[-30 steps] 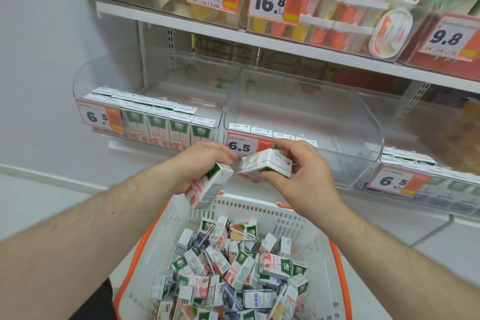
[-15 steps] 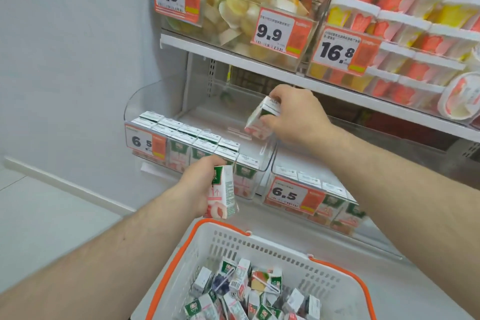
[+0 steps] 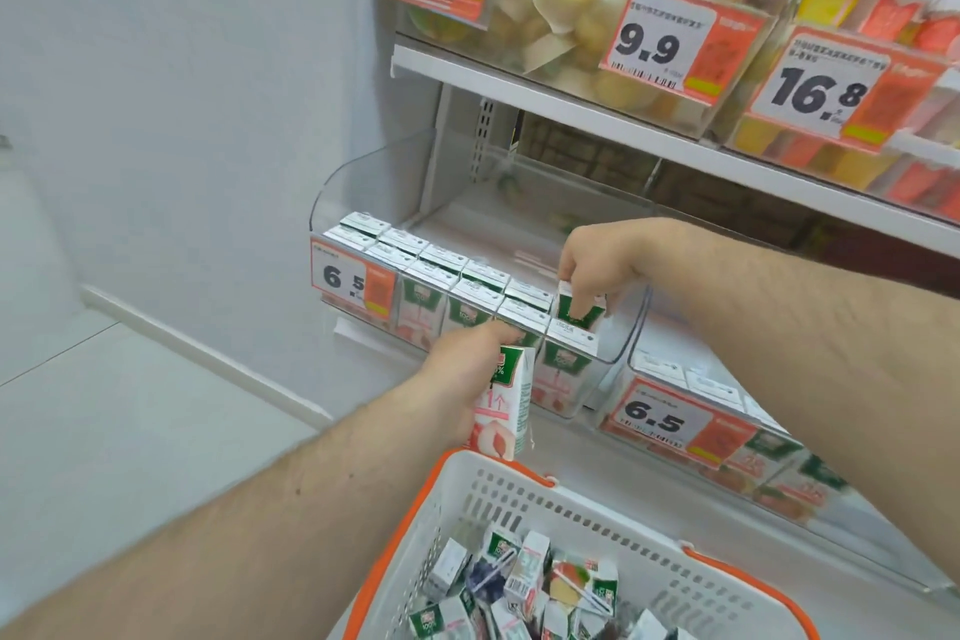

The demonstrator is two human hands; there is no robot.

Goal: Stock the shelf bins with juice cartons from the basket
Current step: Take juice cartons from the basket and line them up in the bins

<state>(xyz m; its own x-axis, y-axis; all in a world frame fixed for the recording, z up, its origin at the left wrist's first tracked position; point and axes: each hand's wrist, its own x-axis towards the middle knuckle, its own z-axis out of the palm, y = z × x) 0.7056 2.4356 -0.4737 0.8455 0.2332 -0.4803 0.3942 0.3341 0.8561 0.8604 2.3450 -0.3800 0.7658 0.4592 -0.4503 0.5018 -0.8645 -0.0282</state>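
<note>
My right hand (image 3: 597,260) reaches into the left clear shelf bin (image 3: 363,172) and grips a green-and-white juice carton (image 3: 579,312) upright at the right end of the second row. My left hand (image 3: 462,379) holds another juice carton (image 3: 504,405) upright in front of the bin, just above the basket rim. The bin holds two rows of cartons (image 3: 441,276) along its front. The white basket with an orange rim (image 3: 519,499) sits below, with several loose cartons (image 3: 524,587) inside.
A second clear bin (image 3: 660,411) with a 6.5 price tag stands to the right, with cartons inside. The shelf above (image 3: 571,104) carries fruit cups behind 9.9 and 16.8 tags. A grey wall and floor lie to the left.
My right hand has come down from high in the left bin to the second row, with its carton now upright. The left hand has held its carton nearly still in front of the bin.
</note>
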